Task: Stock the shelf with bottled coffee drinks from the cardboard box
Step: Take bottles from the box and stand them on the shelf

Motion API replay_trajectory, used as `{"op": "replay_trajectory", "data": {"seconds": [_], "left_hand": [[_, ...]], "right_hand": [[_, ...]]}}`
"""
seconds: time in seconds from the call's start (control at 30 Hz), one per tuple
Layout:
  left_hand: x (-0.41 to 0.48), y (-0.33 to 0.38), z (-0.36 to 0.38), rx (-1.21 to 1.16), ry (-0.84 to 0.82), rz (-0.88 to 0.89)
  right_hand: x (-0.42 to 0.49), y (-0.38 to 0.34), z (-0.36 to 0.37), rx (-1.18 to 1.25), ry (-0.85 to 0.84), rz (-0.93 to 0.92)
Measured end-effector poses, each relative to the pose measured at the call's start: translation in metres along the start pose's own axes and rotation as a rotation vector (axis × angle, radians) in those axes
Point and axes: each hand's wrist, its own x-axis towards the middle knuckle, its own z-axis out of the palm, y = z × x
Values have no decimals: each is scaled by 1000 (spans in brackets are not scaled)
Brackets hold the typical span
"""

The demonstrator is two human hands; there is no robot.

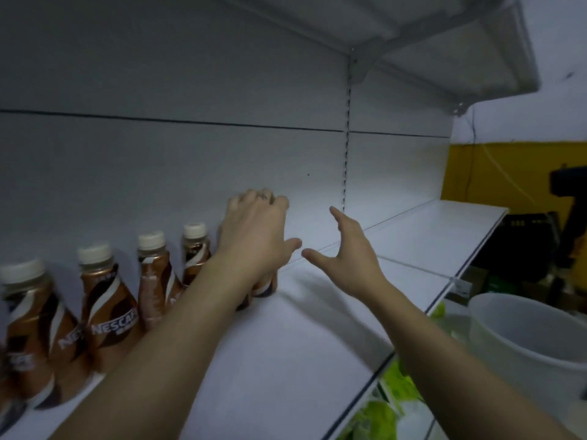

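Note:
Several brown coffee bottles (pixel 109 312) with white caps stand in a row along the back of the white shelf (pixel 286 360), at the left. My left hand (pixel 257 236) is wrapped over the top of the rightmost bottle (pixel 265 285); only that bottle's base shows below my palm. My right hand (pixel 346 252) hovers just to the right of it, fingers spread, holding nothing. The cardboard box is out of view.
Bare white shelf stretches to the right as far as its end (pixel 476 223). Another shelf (pixel 428 36) hangs overhead. Below the front edge are green packages (pixel 394 395) and a white bucket (pixel 524 338). Dark objects stand before a yellow wall (pixel 495 173) at right.

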Motion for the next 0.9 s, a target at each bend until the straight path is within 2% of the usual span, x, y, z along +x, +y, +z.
{"op": "replay_trajectory", "data": {"seconds": [0.23,0.43,0.73,0.9], "left_hand": [[-8,78,3,-230,-121,143],[-1,174,9,-491,-203,294],[-17,351,43,-665,-416,592],[-40,440,68,-749,-544,676]], "right_hand": [[-41,33,-98,-171,62,60],[-83,67,-175,-302,131,187],[-198,141,-309,-533,191,595],[-259,175,-347,-592,221,813]]}}
